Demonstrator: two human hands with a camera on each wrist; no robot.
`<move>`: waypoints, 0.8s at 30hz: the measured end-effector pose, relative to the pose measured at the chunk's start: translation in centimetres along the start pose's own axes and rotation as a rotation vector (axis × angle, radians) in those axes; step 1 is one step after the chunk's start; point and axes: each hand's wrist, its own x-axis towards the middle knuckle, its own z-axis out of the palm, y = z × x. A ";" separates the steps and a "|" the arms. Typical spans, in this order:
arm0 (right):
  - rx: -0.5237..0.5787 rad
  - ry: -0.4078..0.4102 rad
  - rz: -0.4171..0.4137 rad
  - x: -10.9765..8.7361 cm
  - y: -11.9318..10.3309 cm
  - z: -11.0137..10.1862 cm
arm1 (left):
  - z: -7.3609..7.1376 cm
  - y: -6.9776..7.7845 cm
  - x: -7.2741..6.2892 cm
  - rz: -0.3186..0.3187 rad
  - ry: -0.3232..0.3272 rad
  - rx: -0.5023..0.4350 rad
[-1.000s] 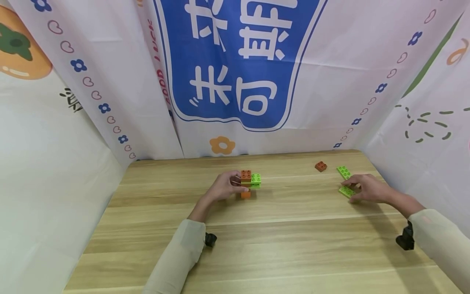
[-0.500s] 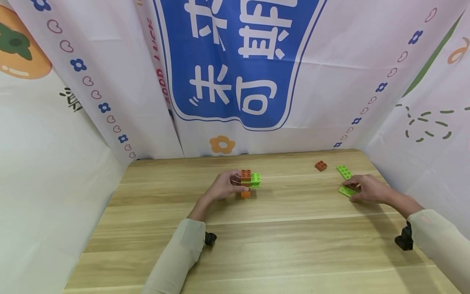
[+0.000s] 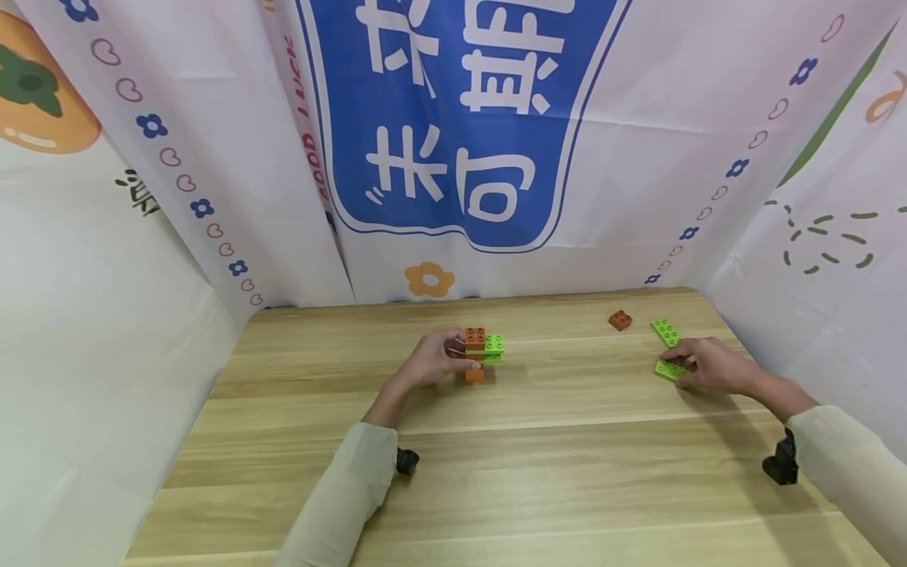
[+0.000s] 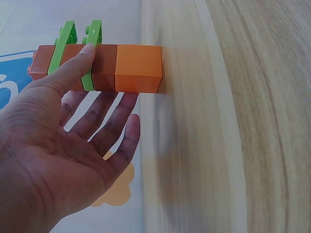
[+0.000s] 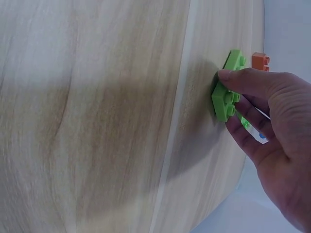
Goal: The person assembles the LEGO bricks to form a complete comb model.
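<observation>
Because six pieces are already stacked one on top of another, the brick tower (image 4: 104, 68) looks well on its way to me. It seems to stand upright on the tabletop (image 3: 538, 472), toward the back and near the middle. An orange block (image 4: 138, 68) is at the bottom. Above it come red-brown bricks and thin green pieces, taking turns, with a red-brown brick (image 3: 475, 337) at the very top. The two thin green pieces stick out past the bricks on the person's right side. The left hand (image 3: 431, 358) holds the tower, with the thumb in front and fingers behind. Well apart from it, over on the right, the right hand (image 3: 716, 365) pinches a flat green piece (image 5: 222, 104) between thumb and fingers. I can't tell if that piece is lifted or lying down. It isn't on the tower yet, so that job looks not done. Just behind it lies another flat green piece (image 3: 665, 330), and near that one is a loose red-brown brick (image 3: 620, 320). So three pieces are off the tower, and they may be what is left. Past the tabletop hangs a white cloth (image 3: 652, 157) with pictures.
</observation>
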 end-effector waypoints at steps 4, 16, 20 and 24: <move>-0.009 0.008 -0.012 0.2 -0.3 -0.1 | -0.1 0.1 0.0 0.001 -0.003 -0.001; 0.002 -0.001 -0.034 1.1 -1.7 -0.5 | 0.0 -0.2 0.0 0.000 -0.006 -0.019; 0.026 0.000 -0.060 1.4 -2.3 -0.6 | 0.0 -0.2 0.0 0.002 -0.003 -0.013; 0.028 0.007 -0.081 1.8 -2.8 -0.8 | 0.0 -0.2 0.0 0.000 0.000 -0.004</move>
